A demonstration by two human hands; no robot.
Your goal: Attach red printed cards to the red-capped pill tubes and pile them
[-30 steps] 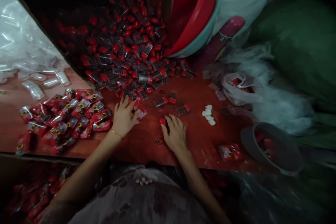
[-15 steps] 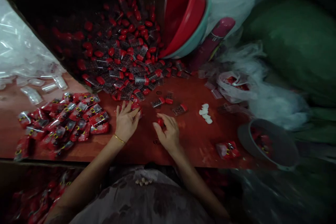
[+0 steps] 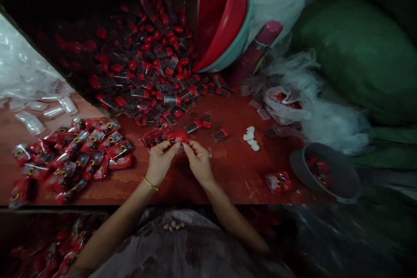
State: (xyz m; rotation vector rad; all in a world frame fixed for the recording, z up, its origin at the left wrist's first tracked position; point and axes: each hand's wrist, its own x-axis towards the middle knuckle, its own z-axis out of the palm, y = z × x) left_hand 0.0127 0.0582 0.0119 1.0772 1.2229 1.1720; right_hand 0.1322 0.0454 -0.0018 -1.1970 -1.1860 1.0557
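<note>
My left hand [image 3: 160, 161] and my right hand [image 3: 197, 162] meet over the red table [image 3: 228, 169] and together pinch a small red printed packet [image 3: 177, 137]. A short stack of similar red packets [image 3: 153, 138] lies just left of it on the table. Whether a red-capped piece is also in my right fingers is hidden. A big heap of small clear cases with red caps [image 3: 153, 74] spreads out just beyond my hands. To the left lies a pile of filled red packets [image 3: 74, 152].
Stacked red and teal basins [image 3: 224, 21] lean at the back. A few white tablets [image 3: 250, 138] lie to the right, then a grey bowl [image 3: 325, 173] with packets and one loose packet [image 3: 278, 181]. Clear empty sleeves [image 3: 35, 104] sit far left. Plastic bags [image 3: 309, 104] crowd the right.
Both hands left the table surface and came together. The left hand lifted a red packet; the right hand, which had picked up a red-capped piece, moved left to meet it.
</note>
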